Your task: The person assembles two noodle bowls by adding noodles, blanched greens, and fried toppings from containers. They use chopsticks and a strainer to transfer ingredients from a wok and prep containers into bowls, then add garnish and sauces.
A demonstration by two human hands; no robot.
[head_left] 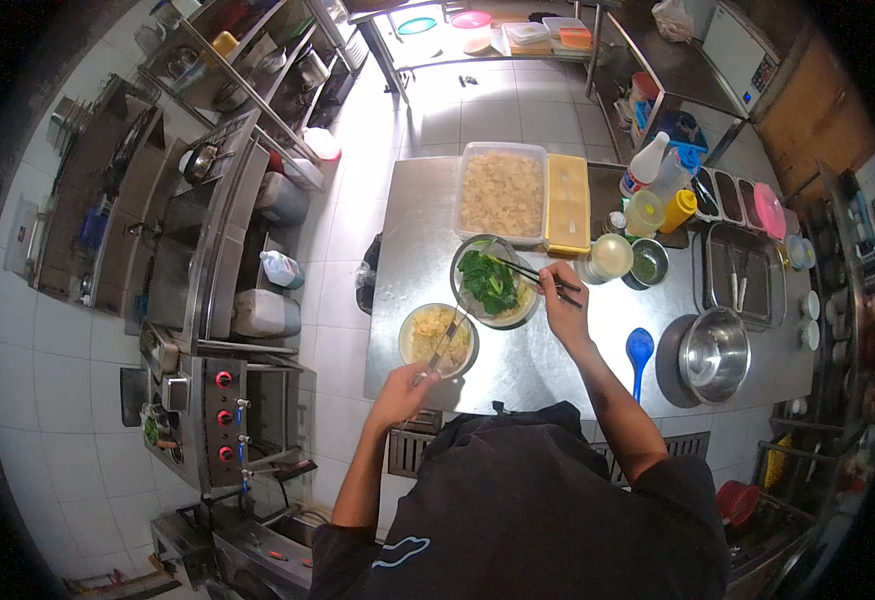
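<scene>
Left hand (401,396): fingers curled closed, left forearm (362,485) bare, aimed between twelve and one o'clock. Right hand (564,298), at two o'clock from left: fingers bent inward, right forearm (618,405) bare, aimed toward eleven.

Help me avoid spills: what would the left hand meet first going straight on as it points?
The left hand would probably meet the pale, round bowl of yellowish food first, though height is unclear: it might pass above.

You can read no words or numbers here: the red-and-blue label (634,182) on the tall white plastic bottle (648,160) is too small to make out.
</scene>
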